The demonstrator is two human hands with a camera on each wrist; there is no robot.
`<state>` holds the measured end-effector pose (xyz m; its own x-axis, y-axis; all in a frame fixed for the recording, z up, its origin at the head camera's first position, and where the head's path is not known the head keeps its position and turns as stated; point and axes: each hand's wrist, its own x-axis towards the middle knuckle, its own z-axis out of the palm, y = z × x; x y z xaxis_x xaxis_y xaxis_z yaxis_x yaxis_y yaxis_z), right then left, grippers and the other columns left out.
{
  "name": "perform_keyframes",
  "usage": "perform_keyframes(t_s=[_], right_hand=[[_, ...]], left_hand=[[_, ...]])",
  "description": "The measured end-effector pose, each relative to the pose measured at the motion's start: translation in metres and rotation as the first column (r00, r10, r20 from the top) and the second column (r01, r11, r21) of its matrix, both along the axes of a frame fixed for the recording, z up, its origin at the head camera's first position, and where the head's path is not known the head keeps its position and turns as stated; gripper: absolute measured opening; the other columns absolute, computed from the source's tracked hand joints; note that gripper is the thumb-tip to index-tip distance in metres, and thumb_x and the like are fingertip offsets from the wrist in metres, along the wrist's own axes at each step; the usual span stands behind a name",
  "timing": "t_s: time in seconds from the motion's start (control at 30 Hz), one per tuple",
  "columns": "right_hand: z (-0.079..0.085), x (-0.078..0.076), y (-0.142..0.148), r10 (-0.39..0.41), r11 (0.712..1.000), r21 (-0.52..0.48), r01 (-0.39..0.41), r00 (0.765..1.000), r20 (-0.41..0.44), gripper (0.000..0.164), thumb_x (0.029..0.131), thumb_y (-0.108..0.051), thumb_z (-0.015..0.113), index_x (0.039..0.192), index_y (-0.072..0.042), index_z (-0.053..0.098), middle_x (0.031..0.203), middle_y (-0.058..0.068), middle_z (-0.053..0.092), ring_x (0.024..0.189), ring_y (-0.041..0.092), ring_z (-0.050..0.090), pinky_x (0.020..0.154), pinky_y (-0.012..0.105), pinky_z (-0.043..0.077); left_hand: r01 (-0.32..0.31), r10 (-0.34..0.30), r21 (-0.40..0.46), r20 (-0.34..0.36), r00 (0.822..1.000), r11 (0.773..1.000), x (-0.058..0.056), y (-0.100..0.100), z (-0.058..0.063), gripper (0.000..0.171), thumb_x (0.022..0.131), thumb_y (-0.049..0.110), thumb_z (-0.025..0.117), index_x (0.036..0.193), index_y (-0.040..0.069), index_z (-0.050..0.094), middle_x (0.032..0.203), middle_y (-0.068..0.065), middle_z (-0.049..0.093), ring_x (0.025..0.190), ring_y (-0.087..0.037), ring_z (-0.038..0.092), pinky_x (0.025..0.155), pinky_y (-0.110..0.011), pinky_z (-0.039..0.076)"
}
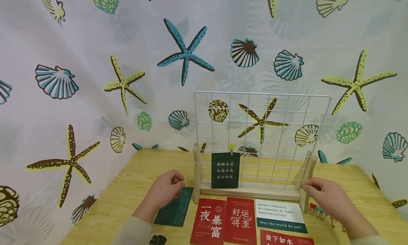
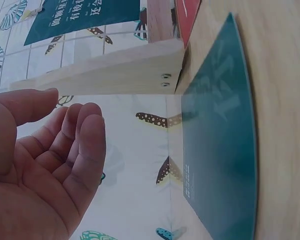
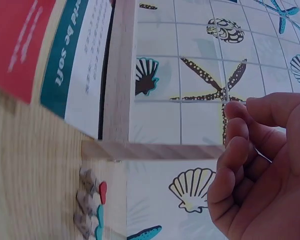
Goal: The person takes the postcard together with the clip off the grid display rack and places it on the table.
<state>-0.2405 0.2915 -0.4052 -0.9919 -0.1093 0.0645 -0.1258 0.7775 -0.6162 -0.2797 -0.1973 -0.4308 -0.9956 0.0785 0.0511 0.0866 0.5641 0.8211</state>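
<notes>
A white wire grid (image 1: 277,131) stands upright in a wooden base (image 1: 248,192). Clipped to its lower left is a dark green card (image 1: 225,170) with white characters, under a small yellow clip (image 1: 231,148). My left hand (image 1: 165,190), fingers loosely bent and holding nothing, hovers by the left post, above another green card (image 1: 175,211) lying on the table. Beside the right post is my right hand (image 1: 326,195), its thumb near the fingertips in the right wrist view, with nothing held. Several small clips with coloured tops (image 3: 101,192) lie below it.
Two red cards (image 1: 208,222) lie side by side before the base, with a white and green card (image 1: 280,216) to their right. Another red card (image 1: 285,238) is cut off at the bottom edge. A curtain with shells and starfish (image 1: 188,57) hangs behind the wooden table (image 1: 149,163).
</notes>
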Motion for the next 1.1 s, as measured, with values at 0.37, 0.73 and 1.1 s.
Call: perform_keyframes(t_s=[0.37, 0.73, 1.1], right_hand=[[0.008, -0.008, -0.028, 0.028, 0.999, -0.041, -0.029, 0.999, -0.032, 0.030, 0.104, -0.035, 0.058, 0.117, -0.012, 0.073, 0.115, 0.007, 0.069, 0.091, 0.021, 0.059, 0.074, 0.040, 0.051], [0.016, -0.016, -0.056, 0.066, 0.993, -0.093, -0.072, 0.996, -0.068, 0.028, 0.104, -0.032, 0.058, 0.123, -0.016, 0.071, 0.116, 0.004, 0.070, 0.095, 0.018, 0.062, 0.077, 0.038, 0.051], [0.027, -0.023, -0.084, 0.138, 0.980, -0.130, -0.149, 0.986, -0.095, 0.032, 0.103, -0.033, 0.058, 0.129, -0.017, 0.068, 0.078, 0.001, 0.060, 0.066, 0.020, 0.049, 0.059, 0.036, 0.041]], left_hand=[[0.041, -0.041, -0.001, -0.062, 0.997, 0.999, 0.002, 0.018, 0.008, 0.012, 0.100, 0.016, 0.063, 0.109, 0.008, 0.064, 0.089, -0.003, 0.062, 0.077, -0.017, 0.064, 0.069, -0.035, 0.055], [0.079, -0.075, 0.042, -0.076, 0.994, 0.996, 0.002, 0.034, 0.009, 0.015, 0.100, 0.015, 0.062, 0.112, 0.006, 0.064, 0.095, -0.003, 0.063, 0.085, -0.019, 0.066, 0.074, -0.036, 0.057], [0.130, -0.121, 0.063, -0.123, 0.985, 0.990, 0.002, 0.052, 0.012, 0.024, 0.100, 0.019, 0.065, 0.121, 0.008, 0.062, 0.108, -0.003, 0.066, 0.098, -0.020, 0.064, 0.083, -0.041, 0.056]])
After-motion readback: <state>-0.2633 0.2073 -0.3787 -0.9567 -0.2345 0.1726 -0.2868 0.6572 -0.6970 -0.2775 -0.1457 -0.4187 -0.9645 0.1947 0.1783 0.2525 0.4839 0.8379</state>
